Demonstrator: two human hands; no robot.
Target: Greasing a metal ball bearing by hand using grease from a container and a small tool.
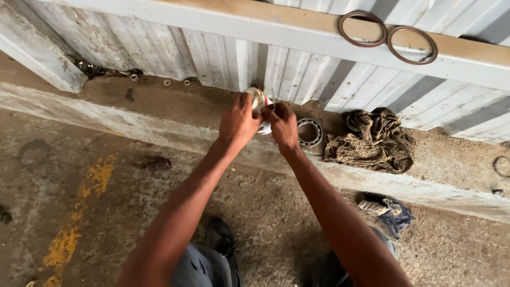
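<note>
Hands meet over a small round tin at the back of a dusty concrete ledge, close against the corrugated metal wall. The left hand wraps the tin from the side, its grip pressed around the body; the right hand pinches at the tin's top or rim with bunched fingers. Most of the tin is hidden, so whether a lid is on, and what it holds, cannot be told. It looks light and rigid, with smooth, possibly greasy metal sides, so it probably wants a firm wrap around the body rather than a fingertip hold.

Just right of the hands a steel ball bearing lies on the ledge, looking heavy and hard. Beyond it sits a crumpled patterned rag, soft and limp. Two thin rings rest on the wall rail above. A second cloth lies on the floor below.
</note>
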